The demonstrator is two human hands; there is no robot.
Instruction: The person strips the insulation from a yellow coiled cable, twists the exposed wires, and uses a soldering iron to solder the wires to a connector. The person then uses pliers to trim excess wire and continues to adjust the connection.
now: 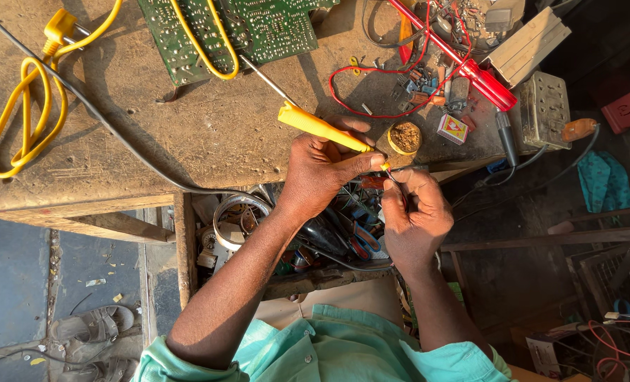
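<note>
Soldering iron [320, 127]: yellow handle with a metal shaft, largest of the things in hand. It lies on a diagonal; the shaft points up-left toward the green circuit board [237, 32], the handle end runs down-right to the thumb.
Position: over the front edge of the wooden workbench [188, 141], between the circuit board and the open drawer [294, 240] of parts.
Left hand [322, 177]: fingers wrapped narrow around the lower half of the handle, thumb laid along it; a firm hold.
Right hand [414, 219]: just beside the left hand, to its right, nearly touching. Thumb and forefinger are pinched close on a thin red wire [398, 185]; what lies at its end is too small to tell.
Key relation: the pinched wire sits at the handle end of the iron, not at the shaft tip. The tip is well apart from the right fingers, up and left of both hands; the left hand is the nearer to it.
Yellow cable [25, 106]: looped at the bench's left end, well apart from both hands.
Small round tin [404, 137]: brown contents, on the bench just above the right hand.
Red-handled tool [485, 81]: lying up-right, untouched.
</note>
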